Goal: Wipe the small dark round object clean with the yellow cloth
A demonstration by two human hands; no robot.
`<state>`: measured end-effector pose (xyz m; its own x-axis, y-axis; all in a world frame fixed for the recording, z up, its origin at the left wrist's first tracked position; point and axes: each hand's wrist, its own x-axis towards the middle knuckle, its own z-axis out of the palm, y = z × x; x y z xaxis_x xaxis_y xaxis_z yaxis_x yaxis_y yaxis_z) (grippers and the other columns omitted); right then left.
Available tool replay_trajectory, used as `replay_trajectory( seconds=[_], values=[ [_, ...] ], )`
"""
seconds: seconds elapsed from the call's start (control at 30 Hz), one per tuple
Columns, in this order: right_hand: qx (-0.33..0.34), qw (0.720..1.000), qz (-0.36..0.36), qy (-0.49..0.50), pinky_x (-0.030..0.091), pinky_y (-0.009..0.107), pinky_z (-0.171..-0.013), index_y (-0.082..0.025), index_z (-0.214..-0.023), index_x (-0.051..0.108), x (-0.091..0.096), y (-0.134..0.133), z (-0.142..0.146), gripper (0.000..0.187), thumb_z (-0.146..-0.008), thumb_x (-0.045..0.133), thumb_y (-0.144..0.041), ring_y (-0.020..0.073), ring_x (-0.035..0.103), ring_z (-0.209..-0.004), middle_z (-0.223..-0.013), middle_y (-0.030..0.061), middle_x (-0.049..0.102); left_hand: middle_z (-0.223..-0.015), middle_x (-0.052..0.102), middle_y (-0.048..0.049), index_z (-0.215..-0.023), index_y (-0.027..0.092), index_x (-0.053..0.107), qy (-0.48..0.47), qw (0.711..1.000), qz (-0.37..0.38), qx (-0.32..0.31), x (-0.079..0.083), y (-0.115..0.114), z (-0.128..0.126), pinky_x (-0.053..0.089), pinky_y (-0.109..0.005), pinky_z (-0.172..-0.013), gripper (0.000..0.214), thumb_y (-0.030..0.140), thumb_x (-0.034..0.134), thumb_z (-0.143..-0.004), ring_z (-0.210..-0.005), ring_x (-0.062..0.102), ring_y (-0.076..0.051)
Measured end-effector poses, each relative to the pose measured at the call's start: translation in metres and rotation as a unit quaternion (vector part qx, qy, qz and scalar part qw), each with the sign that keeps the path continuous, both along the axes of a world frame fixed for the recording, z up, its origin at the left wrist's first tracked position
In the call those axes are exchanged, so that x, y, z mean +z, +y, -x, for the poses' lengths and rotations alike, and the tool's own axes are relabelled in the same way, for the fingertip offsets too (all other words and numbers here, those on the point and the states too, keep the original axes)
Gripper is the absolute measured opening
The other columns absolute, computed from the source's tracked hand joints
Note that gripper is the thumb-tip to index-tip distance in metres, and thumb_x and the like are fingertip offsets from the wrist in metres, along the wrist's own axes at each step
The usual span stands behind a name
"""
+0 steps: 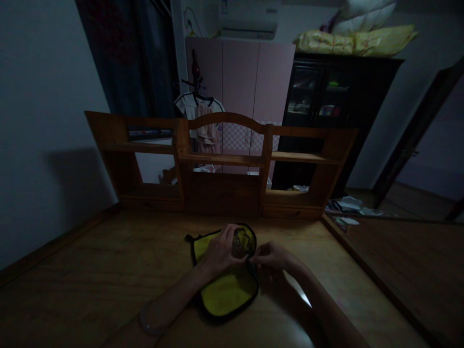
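A flat yellow-green pouch (229, 296) with black edging lies on the wooden surface in front of me. On its upper right part is a clear, round glass cup or jar (242, 242), with yellow-green showing through it. My left hand (220, 249) is closed around the left side of this glass. My right hand (272, 256) pinches at the pouch's black edge, just right of the glass. What exactly lies between the right fingertips is too small and dark to make out; it may be a zip pull. A bracelet (148, 321) circles my left wrist.
The wooden surface (126, 270) ends at a wooden shelf unit (224, 159) ahead and a raised edge (377, 275) on the right. A wall (58, 130) borders the left side. Beyond stand a pink wardrobe (239, 82) and a dark cabinet (337, 92).
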<state>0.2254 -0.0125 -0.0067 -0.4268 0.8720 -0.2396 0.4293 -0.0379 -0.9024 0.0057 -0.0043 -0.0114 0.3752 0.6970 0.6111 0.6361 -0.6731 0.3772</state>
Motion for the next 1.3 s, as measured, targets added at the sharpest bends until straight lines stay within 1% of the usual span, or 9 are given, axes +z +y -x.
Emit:
replay_trajectory(
  seconds=[0.2,0.43,0.57,0.8,0.93,1.0,1.13,1.2,1.3],
  values=[
    [-0.052,0.997,-0.050,0.038,0.034,0.016,-0.031,-0.015,-0.065,0.060,-0.003,0.001,0.013,0.025,-0.072,0.064,-0.038,0.0067,0.049,-0.032,-0.051,-0.0037,0.060,-0.120,0.049,-0.0073,-0.124,0.024,0.038,0.001,1.000,0.024,-0.019,0.002,0.001,0.002,0.048,-0.041,-0.090,0.077,0.025,0.078,-0.058,-0.110,0.053,-0.029],
    [-0.121,0.986,-0.053,0.101,0.033,0.016,-0.033,-0.017,-0.063,0.054,-0.013,0.017,0.013,0.019,-0.072,0.059,-0.033,0.0062,0.047,-0.032,-0.047,-0.0065,0.055,-0.123,0.048,-0.0084,-0.125,0.023,0.037,0.006,1.000,0.016,-0.023,0.001,0.003,0.003,0.046,-0.042,-0.094,0.078,0.023,0.077,-0.057,-0.114,0.050,-0.029],
    [-0.145,0.980,-0.052,0.125,0.038,0.018,-0.036,-0.019,-0.070,0.050,-0.013,0.022,0.010,0.023,-0.075,0.054,-0.040,0.0075,0.047,-0.034,-0.046,-0.0074,0.053,-0.128,0.046,-0.0097,-0.128,0.023,0.035,0.033,0.999,0.005,-0.042,0.000,-0.001,0.001,0.046,-0.044,-0.094,0.083,0.023,0.078,-0.057,-0.119,0.047,-0.031],
    [-0.147,0.972,-0.041,0.178,0.045,0.020,-0.040,-0.020,-0.083,0.050,-0.018,0.016,0.019,0.036,-0.067,0.068,-0.047,0.0100,0.056,-0.042,-0.060,-0.0053,0.061,-0.132,0.044,-0.0116,-0.134,0.021,0.029,0.078,0.995,-0.040,-0.052,-0.002,-0.004,0.001,0.046,-0.043,-0.096,0.094,0.023,0.081,-0.057,-0.123,0.045,-0.030],
    [-0.138,0.976,-0.025,0.169,0.048,0.024,-0.043,-0.020,-0.092,0.055,-0.020,0.013,0.019,0.034,-0.070,0.067,-0.043,0.0119,0.057,-0.047,-0.067,-0.0028,0.063,-0.130,0.046,-0.0129,-0.136,0.021,0.027,0.100,0.991,-0.074,-0.060,0.001,-0.006,0.001,0.047,-0.045,-0.095,0.096,0.028,0.083,-0.059,-0.121,0.047,-0.031],
    [-0.116,0.978,-0.035,0.168,0.051,0.026,-0.050,-0.020,-0.102,0.057,-0.020,0.012,0.018,0.035,-0.073,0.065,-0.037,0.0145,0.061,-0.057,-0.074,-0.0004,0.066,-0.131,0.045,-0.0139,-0.137,0.020,0.026,0.117,0.987,-0.085,-0.067,0.003,-0.008,0.000,0.046,-0.044,-0.097,0.096,0.030,0.083,-0.060,-0.122,0.046,-0.031],
    [-0.059,0.970,-0.103,0.210,0.051,0.034,-0.081,-0.019,-0.108,0.060,-0.018,0.007,0.020,0.038,-0.070,0.064,-0.020,0.0211,0.062,-0.092,-0.098,0.0026,0.068,-0.132,0.045,-0.0148,-0.138,0.018,0.025,0.144,0.978,-0.114,-0.095,0.007,-0.012,-0.001,0.044,-0.042,-0.101,0.090,0.032,0.079,-0.067,-0.125,0.044,-0.030],
    [-0.036,0.968,-0.116,0.219,0.047,0.036,-0.090,-0.017,-0.105,0.063,-0.016,0.005,0.023,0.035,-0.070,0.062,-0.017,0.0223,0.059,-0.099,-0.103,0.0033,0.067,-0.132,0.045,-0.0146,-0.138,0.019,0.025,0.148,0.976,-0.127,-0.099,0.006,-0.012,-0.001,0.044,-0.042,-0.101,0.083,0.033,0.075,-0.072,-0.125,0.044,-0.029],
    [-0.034,0.966,-0.117,0.226,0.045,0.038,-0.092,-0.016,-0.106,0.062,-0.015,0.003,0.026,0.033,-0.073,0.062,-0.020,0.0225,0.060,-0.097,-0.105,0.0046,0.066,-0.132,0.045,-0.0146,-0.138,0.019,0.025,0.147,0.976,-0.126,-0.096,0.004,-0.010,0.000,0.045,-0.042,-0.100,0.080,0.034,0.072,-0.075,-0.125,0.044,-0.028]
  ],
)
